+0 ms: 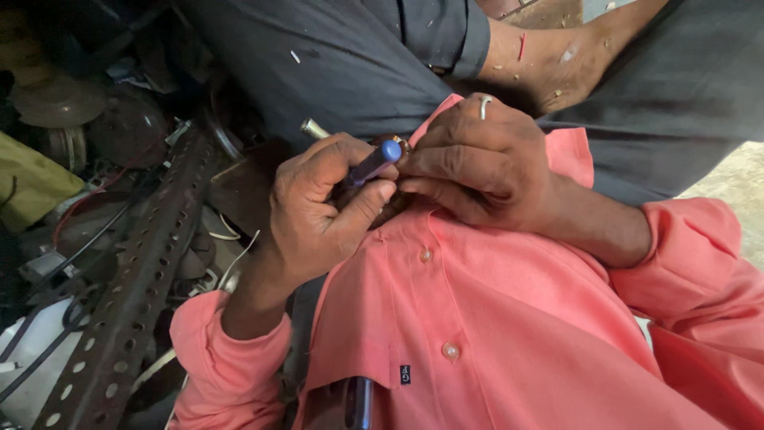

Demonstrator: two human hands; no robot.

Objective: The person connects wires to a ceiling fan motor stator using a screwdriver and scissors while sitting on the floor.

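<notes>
The left hand (318, 211) is gripping a blue-handled tool (372, 164), its fingers closed tight around it. Just right, the right hand (469, 163) is pinching a small brass part (402, 146) at the tool's tip. Keeping both hands steady looks best. Farther left, a holed metal bar (127, 302) is lying.

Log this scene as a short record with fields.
left hand: grips a blue-handled tool, tip hidden between the hands
right hand: pinches a small part, mostly hidden; ring on one finger
clothing: pink shirt, dark trousers
left of hands: perforated metal angle bar, loose wires
</notes>
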